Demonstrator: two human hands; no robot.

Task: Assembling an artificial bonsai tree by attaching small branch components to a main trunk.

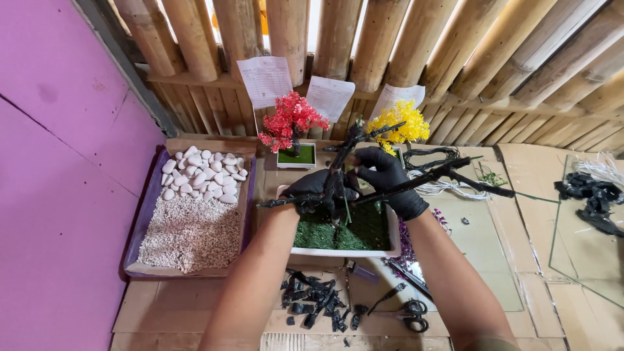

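A pink wall runs down the left, and beside it a shallow cardboard tray (pixel 151 214) holds smooth white pebbles (pixel 201 174) at the far end and a bed of fine pale gravel (pixel 190 234) nearer me. Just past it, a small red-blossomed model tree (pixel 291 118) stands in a little white pot of green moss. In the middle, the left hand (pixel 316 186), black-gloved, is closed around the trunk of a bare black tree (pixel 338 175), its dark wrapped branches reaching out stiffly to both sides above a white rectangular planter (pixel 343 250) lined with green turf. The right hand (pixel 389 177), gloved too, pinches the trunk higher up. Black scraps (pixel 315 300) and scissors (pixel 411 312) litter the cardboard in front. Behind stands a yellow model tree (pixel 400 127), then coiled wire (pixel 442 188), and black offcuts (pixel 591 195) on a glass sheet far right.
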